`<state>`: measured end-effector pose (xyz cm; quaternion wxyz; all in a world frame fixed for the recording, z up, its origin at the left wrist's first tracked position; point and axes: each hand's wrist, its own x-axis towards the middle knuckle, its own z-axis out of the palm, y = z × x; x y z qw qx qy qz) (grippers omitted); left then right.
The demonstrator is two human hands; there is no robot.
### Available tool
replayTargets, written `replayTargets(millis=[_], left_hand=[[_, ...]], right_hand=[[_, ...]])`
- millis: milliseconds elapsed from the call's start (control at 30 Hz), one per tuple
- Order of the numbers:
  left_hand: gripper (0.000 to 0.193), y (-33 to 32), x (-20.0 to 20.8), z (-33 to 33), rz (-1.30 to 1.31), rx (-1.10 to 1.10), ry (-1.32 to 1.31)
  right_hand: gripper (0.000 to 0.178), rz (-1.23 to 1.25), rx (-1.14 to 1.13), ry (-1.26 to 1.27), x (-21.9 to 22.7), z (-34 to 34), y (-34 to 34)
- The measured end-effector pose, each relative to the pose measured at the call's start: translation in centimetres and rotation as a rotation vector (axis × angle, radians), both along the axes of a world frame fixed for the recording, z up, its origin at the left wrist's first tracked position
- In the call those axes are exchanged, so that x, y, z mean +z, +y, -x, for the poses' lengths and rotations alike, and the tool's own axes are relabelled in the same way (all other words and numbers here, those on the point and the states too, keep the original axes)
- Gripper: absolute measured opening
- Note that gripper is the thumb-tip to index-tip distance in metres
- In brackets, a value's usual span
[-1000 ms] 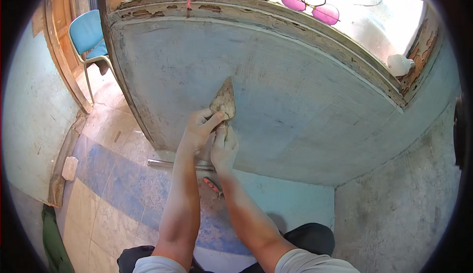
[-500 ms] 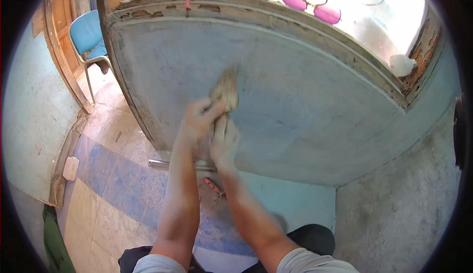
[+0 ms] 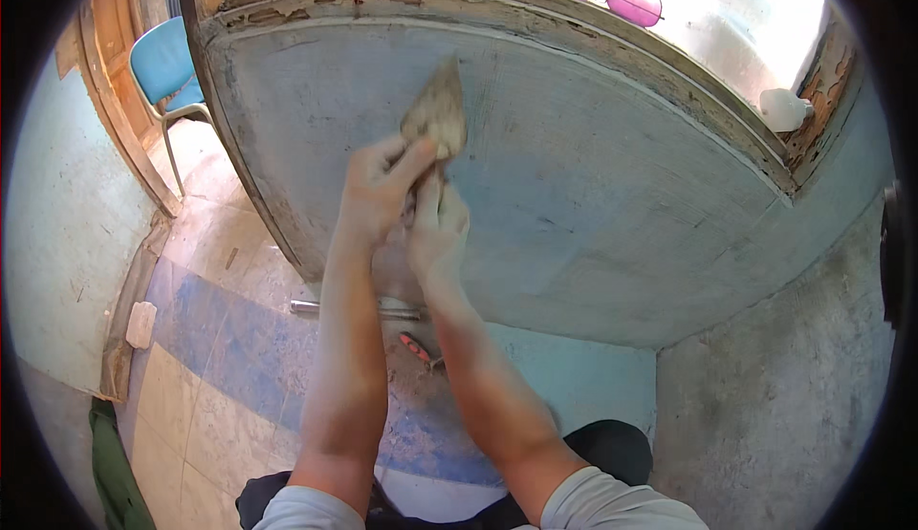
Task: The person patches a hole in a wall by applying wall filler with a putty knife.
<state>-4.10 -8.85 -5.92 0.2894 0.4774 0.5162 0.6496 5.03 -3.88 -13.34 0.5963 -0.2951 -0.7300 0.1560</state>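
A pointed trowel [image 3: 438, 109], its blade dusty and worn, is in both my hands in front of the grey-blue wall [image 3: 593, 186], tip upward. My left hand [image 3: 376, 186] pinches it at the blade's wide base, thumb lying on the metal. Just below and to the right, my right hand [image 3: 438, 229] wraps round the handle, which is mostly hidden. The blade lies close against the wall; whether its whole edge touches I cannot tell. Pale dust coats both hands and forearms.
Above the wall runs a chipped wooden sill [image 3: 402, 0] with pink-lensed glasses [image 3: 633, 4] and a white bulb-like object [image 3: 782, 109]. On the floor lie a metal bar [image 3: 306, 307], a red-handled tool [image 3: 413, 346] and a pale block [image 3: 141, 325]. A blue chair [image 3: 163, 57] stands far left.
Both hands have moved up the wall with the trowel, whose tip is nearer the sill. My grip looks the same. The view has shifted slightly.
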Motion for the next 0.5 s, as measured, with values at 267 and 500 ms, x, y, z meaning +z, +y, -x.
replayTargets(millis=[267, 500], left_hand=[[0.033, -1.4, -8.0, -0.4, 0.086, -0.12, -0.285], [0.042, -1.6, -5.5, -0.6, -0.436, -0.612, -0.688]], right_hand=[[0.024, -0.019, -0.017, -0.071, -7.9, -3.5, -2.6], [0.025, 0.854, 0.901, 0.062, 6.3, -10.0, -3.8]])
